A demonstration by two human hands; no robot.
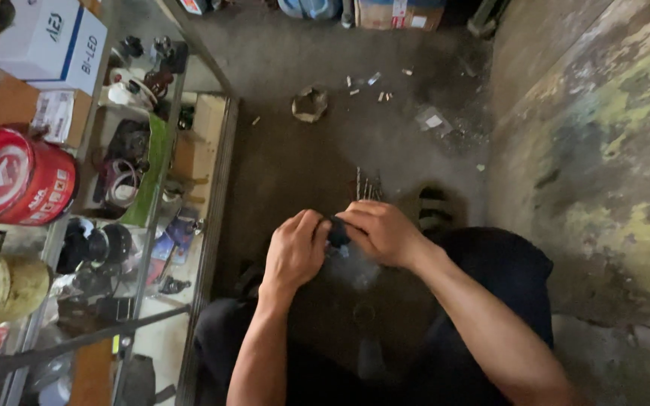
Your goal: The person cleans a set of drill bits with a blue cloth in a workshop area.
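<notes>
Both hands met above the lap: left hand and right hand were curled tight around a small dark part pinched between them. Thin metal rods lay on the floor just beyond. A steady, close grip seemed advisable.

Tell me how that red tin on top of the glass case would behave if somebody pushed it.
The red tin seems to lie on its side, round lid facing up toward the camera, so a push would probably set it rolling. It sits near the glass case top's edge and might drop off. It looks like stiff metal; its weight cannot be judged.
</notes>
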